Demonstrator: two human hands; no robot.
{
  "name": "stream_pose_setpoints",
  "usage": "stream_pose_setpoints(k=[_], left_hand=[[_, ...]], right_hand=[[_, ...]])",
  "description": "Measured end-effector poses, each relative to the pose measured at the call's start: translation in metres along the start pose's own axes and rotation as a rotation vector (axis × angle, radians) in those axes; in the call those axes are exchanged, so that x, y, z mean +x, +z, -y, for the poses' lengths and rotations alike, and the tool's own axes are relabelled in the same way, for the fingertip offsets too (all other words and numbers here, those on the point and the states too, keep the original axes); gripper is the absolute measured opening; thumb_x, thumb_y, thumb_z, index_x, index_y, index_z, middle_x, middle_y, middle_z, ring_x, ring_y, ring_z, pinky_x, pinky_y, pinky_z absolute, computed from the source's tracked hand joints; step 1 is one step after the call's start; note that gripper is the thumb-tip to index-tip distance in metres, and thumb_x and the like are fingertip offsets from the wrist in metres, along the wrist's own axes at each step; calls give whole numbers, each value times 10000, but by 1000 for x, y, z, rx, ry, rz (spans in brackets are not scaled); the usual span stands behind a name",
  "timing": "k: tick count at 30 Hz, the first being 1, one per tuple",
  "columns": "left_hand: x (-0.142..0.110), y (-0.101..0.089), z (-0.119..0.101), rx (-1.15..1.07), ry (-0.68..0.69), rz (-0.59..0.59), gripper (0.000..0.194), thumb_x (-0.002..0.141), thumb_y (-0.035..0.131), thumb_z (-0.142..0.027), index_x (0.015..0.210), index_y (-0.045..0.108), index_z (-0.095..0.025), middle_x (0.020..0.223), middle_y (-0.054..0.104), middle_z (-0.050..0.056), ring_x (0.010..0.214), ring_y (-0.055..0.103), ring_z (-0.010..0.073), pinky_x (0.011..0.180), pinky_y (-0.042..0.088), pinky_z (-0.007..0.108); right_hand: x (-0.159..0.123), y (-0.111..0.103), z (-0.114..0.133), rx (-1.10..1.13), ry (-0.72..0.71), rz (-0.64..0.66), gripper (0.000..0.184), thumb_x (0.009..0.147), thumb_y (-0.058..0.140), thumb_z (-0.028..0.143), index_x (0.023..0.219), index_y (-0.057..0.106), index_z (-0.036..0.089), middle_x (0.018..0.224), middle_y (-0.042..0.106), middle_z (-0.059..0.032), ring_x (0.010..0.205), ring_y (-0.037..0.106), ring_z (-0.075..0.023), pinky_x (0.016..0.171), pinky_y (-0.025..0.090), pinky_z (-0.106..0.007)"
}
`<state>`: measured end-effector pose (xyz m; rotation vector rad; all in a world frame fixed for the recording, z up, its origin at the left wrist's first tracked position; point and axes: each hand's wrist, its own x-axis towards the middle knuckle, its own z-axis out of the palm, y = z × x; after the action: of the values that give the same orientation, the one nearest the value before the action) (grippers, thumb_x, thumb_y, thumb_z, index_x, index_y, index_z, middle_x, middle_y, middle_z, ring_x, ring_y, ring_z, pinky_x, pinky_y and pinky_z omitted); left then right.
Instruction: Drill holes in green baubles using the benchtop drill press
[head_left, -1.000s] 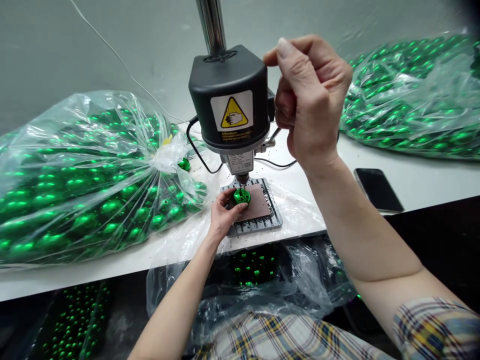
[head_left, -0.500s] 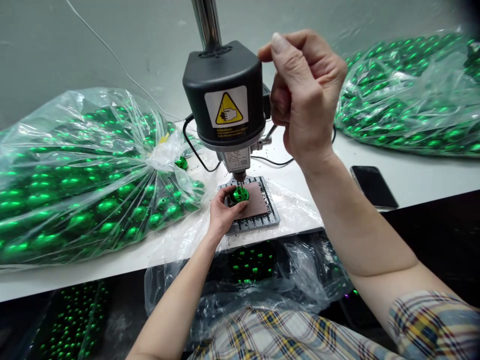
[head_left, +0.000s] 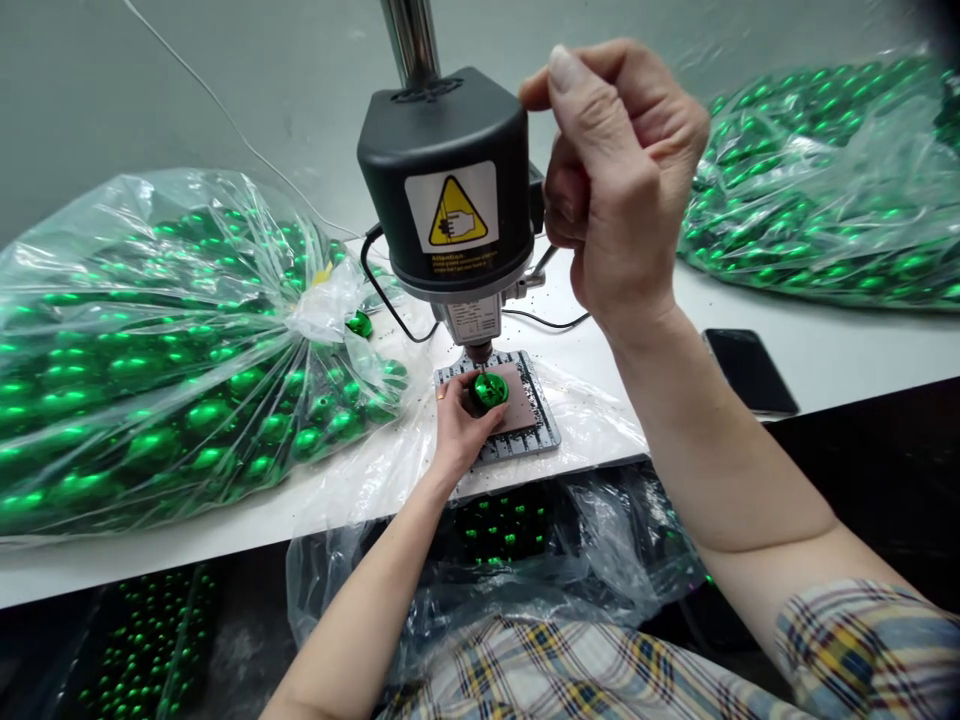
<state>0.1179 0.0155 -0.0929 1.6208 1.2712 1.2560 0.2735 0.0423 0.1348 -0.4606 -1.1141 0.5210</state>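
Note:
My left hand [head_left: 466, 412] holds a shiny green ball [head_left: 491, 389] between thumb and fingers, on a flat brownish pad [head_left: 525, 400] over the slotted metal base [head_left: 546, 432]. Right above the ball is the chuck [head_left: 478, 352] of a small drill press [head_left: 442, 120], its bit at or just over the ball's top. Beside the black motor housing, my right hand [head_left: 619, 180] is raised with fingers curled. A thin metal lever [head_left: 546, 262] runs up behind this hand, which appears closed around it; the gripped part is hidden.
Clear bags of green balls lie at left [head_left: 150, 380] and right [head_left: 825, 190]. A phone [head_left: 750, 370] rests on the white table [head_left: 675, 350] at right. Plastic sheeting [head_left: 615, 540] hangs at the front edge, with green balls below. Dark shavings surround the base.
My left hand and the green ball have shifted slightly right on the pad, and the ball's top now looks more whole. My right hand stays beside the housing, a little higher in view.

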Motion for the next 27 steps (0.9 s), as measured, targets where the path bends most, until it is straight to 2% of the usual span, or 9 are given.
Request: stream_pose_setpoints(k=[7,12,14,19,21,25,27], left_hand=[[-3,-3,5,-21,9,24,576,684,887,-317,1205,660,-224,1205,640,93,1233,589,293,1073,468,443],[-2,-3,4,-27,16,28,555,680,888,-310,1186,674,-229,1196,656,91,1252,578,295,1091,454,445],[-3,-3,2,-21,8,25,561,679,888,-307,1190,672,-222,1203,656,95,1246,582,292,1092,454,443],[-4,-3,-1,0,-27,29,570,695,875,-306,1213,658,-214,1219,655,102,1238,592,282,1081,464,432],[-4,-3,-2,6,-29,26,563,690,879,-301,1203,663,-217,1215,657,101,1236,594,281,1075,469,426],[-4,-4,-4,8,-35,25,570,685,884,-295,1204,662,-216,1215,656,106,1242,592,284,1065,476,422],[-4,-4,-4,14,-38,28,572,690,881,-293,1211,658,-213,1231,650,112,1247,589,286,1072,470,428]], right_hand=[[0,-1,-3,-79,-22,-22,228,926,587,153,715,636,228,587,540,45,370,249,-83,353,224,-304],[-21,-10,-4,-153,-101,-28,129,907,691,323,804,654,256,674,595,40,410,348,-64,379,296,-255],[-31,-13,-4,-150,-116,-34,136,893,707,358,807,668,259,712,625,38,406,348,-51,372,276,-258],[-50,-19,-6,-45,-180,-61,61,849,720,306,802,723,266,732,661,39,367,338,-43,360,167,-301],[-55,-21,-2,-89,-150,-58,79,864,709,338,811,716,280,768,680,31,373,359,-55,368,190,-310],[-68,-29,4,-210,-77,-27,97,883,692,422,848,677,333,682,647,31,379,370,-107,388,264,-337],[-74,-35,1,-264,-65,-10,140,886,668,495,894,651,357,752,677,16,392,396,-126,399,320,-358]])
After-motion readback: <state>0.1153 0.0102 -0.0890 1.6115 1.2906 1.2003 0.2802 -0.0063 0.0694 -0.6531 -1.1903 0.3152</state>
